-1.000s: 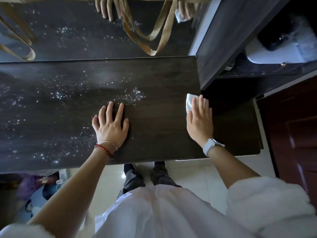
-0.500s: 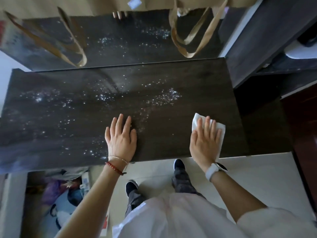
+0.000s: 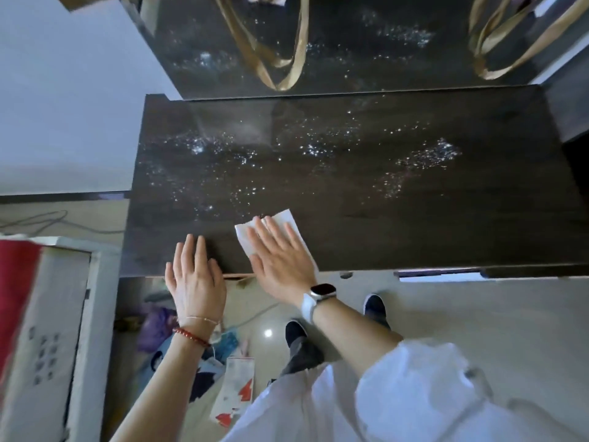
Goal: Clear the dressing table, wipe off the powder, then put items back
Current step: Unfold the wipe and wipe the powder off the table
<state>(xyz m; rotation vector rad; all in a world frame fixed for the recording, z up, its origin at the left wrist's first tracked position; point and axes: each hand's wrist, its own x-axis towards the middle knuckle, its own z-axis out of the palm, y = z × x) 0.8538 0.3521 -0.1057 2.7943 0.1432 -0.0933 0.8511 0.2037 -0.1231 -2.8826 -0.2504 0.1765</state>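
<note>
At the desk's [image 3: 478,244] near edge, the flat right hand [image 3: 280,253] presses a tissue [image 3: 288,223], nearer than the empty, flat left hand [image 3: 194,272] to the powder [image 3: 318,148] stretching left-right beyond the fingertips.

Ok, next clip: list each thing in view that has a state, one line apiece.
dressing table: cleared of items, not yet wiped clean.
powder: scattered across the middle and back of the top.
white wipe: flat on the tabletop near the front edge, under the right hand.
right hand: fingers straight, pressing the wipe.
left hand: open, flat on the front edge.
</note>
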